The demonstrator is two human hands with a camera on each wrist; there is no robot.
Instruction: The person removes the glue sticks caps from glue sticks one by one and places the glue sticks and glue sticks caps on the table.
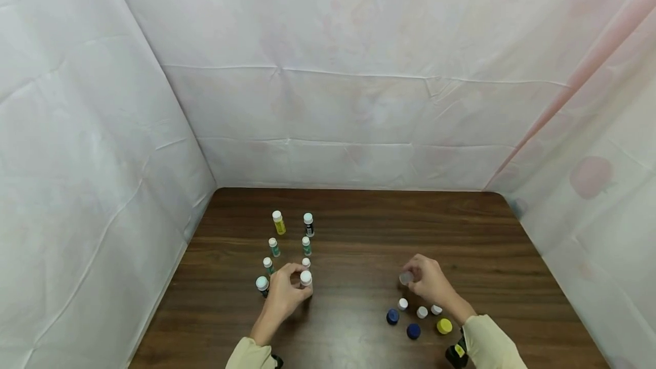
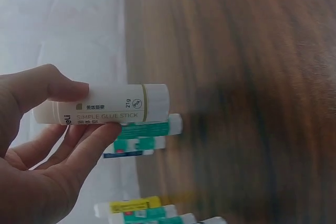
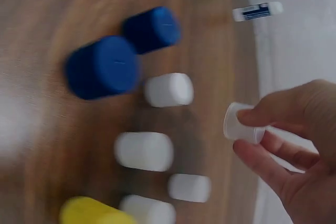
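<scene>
My left hand [image 1: 285, 292] grips a white glue stick [image 2: 113, 109] between thumb and fingers, upright at the near end of the right row of glue sticks. Its printed label reads "SIMPLE GLUE STICK" and "21g" in the left wrist view. My right hand [image 1: 429, 282] pinches a translucent white cap [image 3: 242, 124] by its sides, just beyond a cluster of loose caps. Among these are white caps [image 3: 144, 151], two blue caps [image 3: 116, 66] and a yellow cap [image 1: 444, 326]. Whether the pinched cap touches the table I cannot tell.
Standing glue sticks form two rows on the left: a yellow one [image 1: 279, 223], a dark-labelled one [image 1: 309, 225], green-labelled ones [image 1: 274, 248] and others. A wooden table [image 1: 353, 232] lies beneath. Pale cloth [image 1: 348, 107] hangs behind and on both sides.
</scene>
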